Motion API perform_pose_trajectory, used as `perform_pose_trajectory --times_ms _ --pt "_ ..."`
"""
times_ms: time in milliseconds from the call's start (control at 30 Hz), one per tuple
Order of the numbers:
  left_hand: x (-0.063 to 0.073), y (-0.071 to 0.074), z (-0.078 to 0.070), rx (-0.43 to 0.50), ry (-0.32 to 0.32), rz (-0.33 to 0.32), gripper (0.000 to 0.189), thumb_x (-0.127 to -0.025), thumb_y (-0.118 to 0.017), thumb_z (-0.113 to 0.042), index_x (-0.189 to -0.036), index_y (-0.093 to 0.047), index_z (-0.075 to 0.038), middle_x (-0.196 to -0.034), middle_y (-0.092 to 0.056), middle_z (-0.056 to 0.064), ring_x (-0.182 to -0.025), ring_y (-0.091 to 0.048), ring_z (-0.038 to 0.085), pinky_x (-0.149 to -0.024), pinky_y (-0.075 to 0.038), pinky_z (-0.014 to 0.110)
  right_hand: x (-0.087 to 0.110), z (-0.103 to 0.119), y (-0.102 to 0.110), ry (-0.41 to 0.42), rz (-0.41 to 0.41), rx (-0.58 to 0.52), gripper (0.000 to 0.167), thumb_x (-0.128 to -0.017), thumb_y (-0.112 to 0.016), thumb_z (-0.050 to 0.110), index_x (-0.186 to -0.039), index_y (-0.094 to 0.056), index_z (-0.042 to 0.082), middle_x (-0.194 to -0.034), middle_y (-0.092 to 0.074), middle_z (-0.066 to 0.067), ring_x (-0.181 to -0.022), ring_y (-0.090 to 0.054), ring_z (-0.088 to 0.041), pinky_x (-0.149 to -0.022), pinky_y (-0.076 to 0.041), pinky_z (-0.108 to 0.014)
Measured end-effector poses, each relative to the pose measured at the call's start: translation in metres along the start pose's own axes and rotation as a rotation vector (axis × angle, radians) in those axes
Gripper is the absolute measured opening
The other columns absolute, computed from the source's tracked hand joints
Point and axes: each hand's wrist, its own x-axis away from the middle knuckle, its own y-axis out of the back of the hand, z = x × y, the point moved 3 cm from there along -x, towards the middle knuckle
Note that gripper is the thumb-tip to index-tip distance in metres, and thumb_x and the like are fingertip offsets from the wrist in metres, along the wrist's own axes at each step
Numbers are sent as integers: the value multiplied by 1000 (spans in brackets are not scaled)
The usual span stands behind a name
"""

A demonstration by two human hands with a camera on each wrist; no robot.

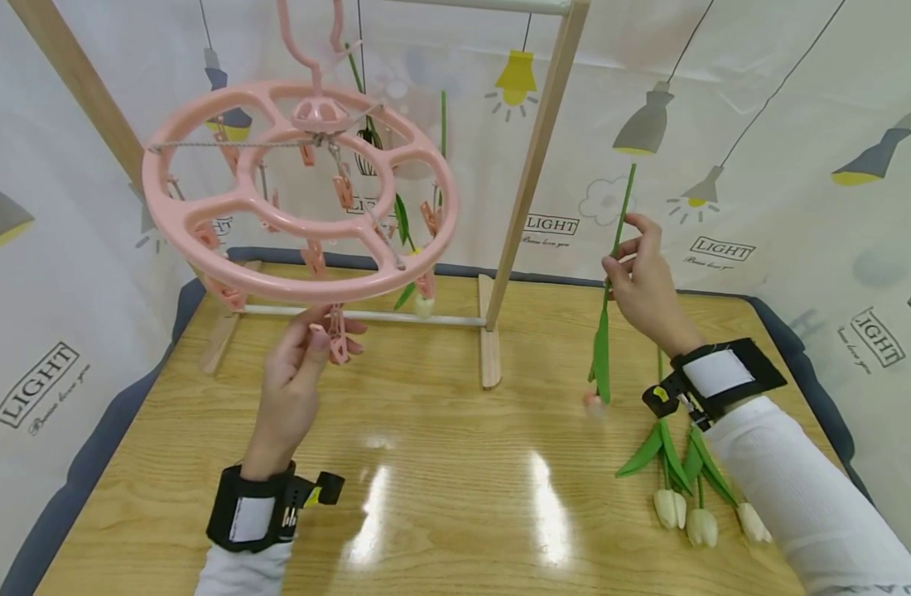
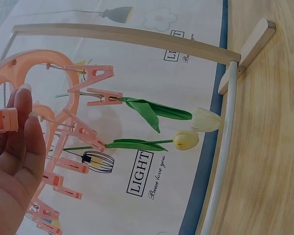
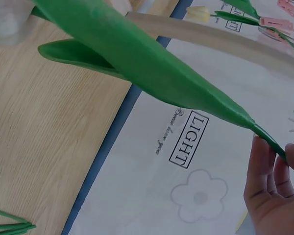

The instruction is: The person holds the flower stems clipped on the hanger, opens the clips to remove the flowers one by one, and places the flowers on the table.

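Boxed "LIGHT" labels (image 1: 552, 224) repeat across the white printed backdrop (image 1: 783, 285), each with a small cursive line beneath (image 2: 157, 177), seemingly "Beese love you". Dark lettering (image 1: 884, 589) on the right sleeve (image 1: 813, 497) is cut off, unreadable.

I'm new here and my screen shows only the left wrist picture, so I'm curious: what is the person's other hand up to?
Observer: The right hand pinches a flower by its green stem, bloom pointing down.

Visitor: Nice! Any other flowers I can't see?

Observer: Yes, in the head view three white tulips show on the table, off to the person's right.

Visitor: And what's on top of that pink ring?

Observer: A pink hook rises from its centre; the hook's upper end runs out of the head picture, so I can't tell what it hangs on.
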Motion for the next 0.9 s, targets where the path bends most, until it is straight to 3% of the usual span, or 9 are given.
perform_pose_trajectory --times_ms 267,533,900 --pt "1 1 0 -18 8 -4 36 -107 -35 -5 -139 -48 2 -107 -69 -3 -87 -68 7 -77 -54 18 -1 -17 14 -105 -36 56 60 -104 -44 10 -153 -10 5 -109 -46 -15 -73 -53 -3 -56 -51 -14" --pt "2 1 -1 -14 0 -3 36 -106 -34 -4 -139 -48 3 -108 -68 -2 -88 -67 6 -77 -54 18 -1 -35 32 -159 -14 101 63 -105 -39 12 -156 -2 4 -111 -46 -21 -64 -50 6 -53 -48 -15" --pt "3 2 -2 -17 12 -9 37 -106 -34 -5 -140 -48 2 -107 -69 -2 -88 -68 7 -77 -54 17 1 -66 51 -263 21 150 70 -105 -38 10 -156 8 3 -115 -46 -28 -57 -54 -6 -51 -49 -17"
